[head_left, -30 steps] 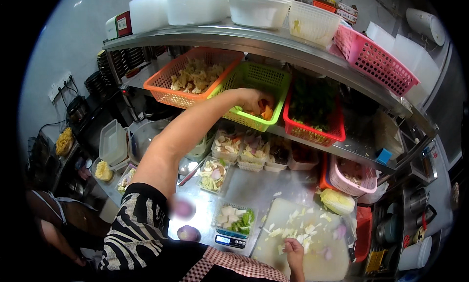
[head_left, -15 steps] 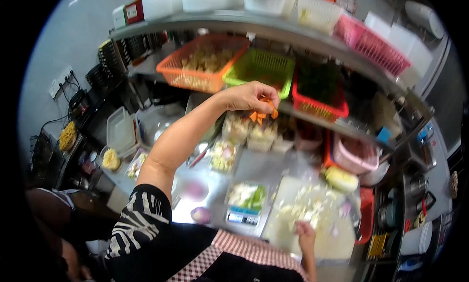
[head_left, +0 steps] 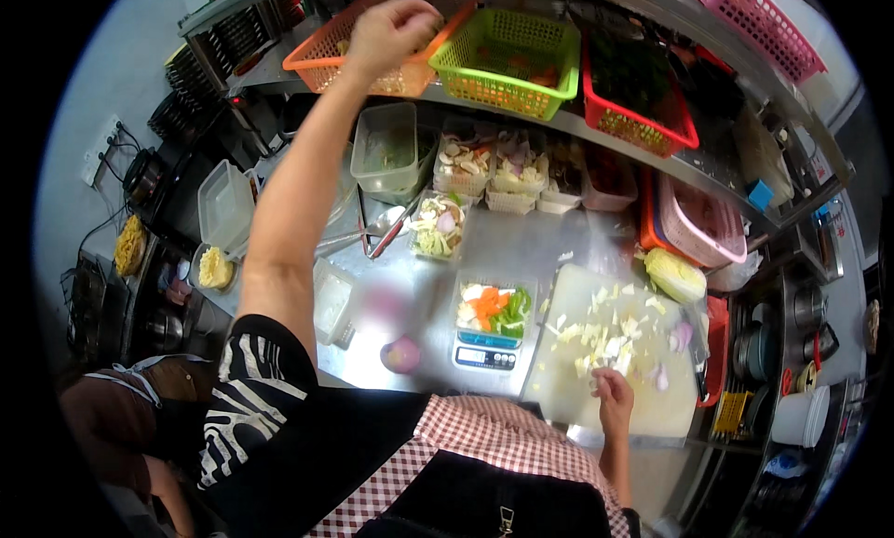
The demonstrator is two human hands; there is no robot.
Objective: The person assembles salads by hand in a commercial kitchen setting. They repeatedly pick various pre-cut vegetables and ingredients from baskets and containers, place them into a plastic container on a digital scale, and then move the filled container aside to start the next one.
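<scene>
Right hand (head_left: 615, 396) low at the near edge of the white cutting board (head_left: 615, 352), fingers curled down on the chopped pale vegetable pieces (head_left: 605, 333); can't tell whether it actually grips any. Half cabbage (head_left: 675, 275) at the board's far right corner. Left of the board: clear tub of cut vegetables (head_left: 494, 307) (orange, green, white) sitting on a small digital scale (head_left: 484, 356), well clear of both hands. Small onion (head_left: 400, 354) on the steel desk (head_left: 549, 249) just left of the scale. Farther back, a row of small tubs (head_left: 507, 170) with sliced ingredients under the shelf. Left arm stretched up and away; left hand (head_left: 391, 26) clenched, fingertips pinched, over the orange basket (head_left: 321, 58) on the shelf; contents of the pinch not visible. Green basket (head_left: 507, 58) just right of that hand, red basket (head_left: 643, 119) beyond.
</scene>
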